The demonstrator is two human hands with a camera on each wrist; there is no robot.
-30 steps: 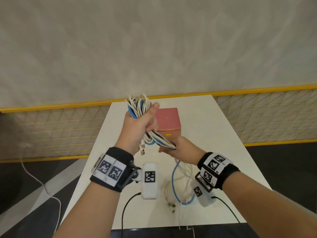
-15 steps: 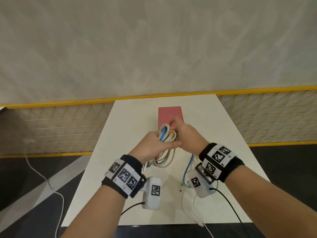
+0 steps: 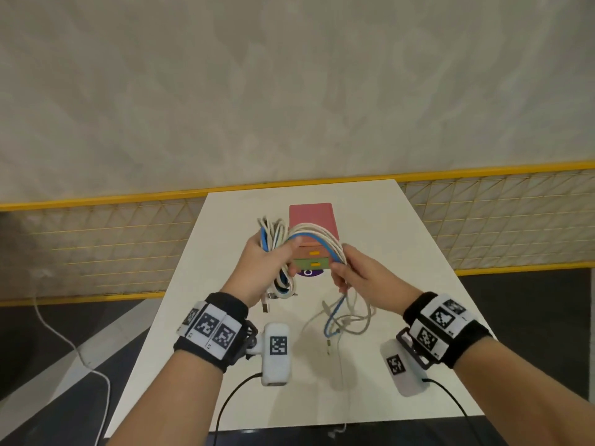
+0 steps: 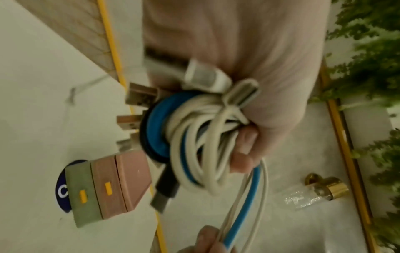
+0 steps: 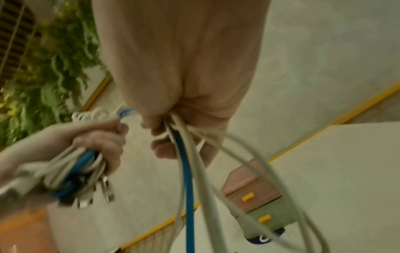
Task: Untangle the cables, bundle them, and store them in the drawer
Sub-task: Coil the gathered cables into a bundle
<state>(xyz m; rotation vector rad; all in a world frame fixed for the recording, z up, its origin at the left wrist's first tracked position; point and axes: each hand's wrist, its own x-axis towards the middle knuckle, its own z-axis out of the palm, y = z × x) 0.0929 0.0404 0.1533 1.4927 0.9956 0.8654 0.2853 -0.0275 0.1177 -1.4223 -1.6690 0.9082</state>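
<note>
Above the table (image 3: 199, 300), a coil (image 3: 273, 249) of white and blue cables is being clenched in the left hand (image 3: 257, 268), fingers wrapped fully round it. Strands (image 3: 322, 235) arching from the coil are being pinched by the right hand (image 3: 360, 278), with loose ends (image 3: 341, 317) trailing onto the table before the closed drawers (image 3: 310, 255).

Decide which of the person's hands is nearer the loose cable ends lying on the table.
Right. The right hand hangs just above the loose cable ends, their strands dropping from its grip. The left hand holds the coiled bundle off to their left.
</note>
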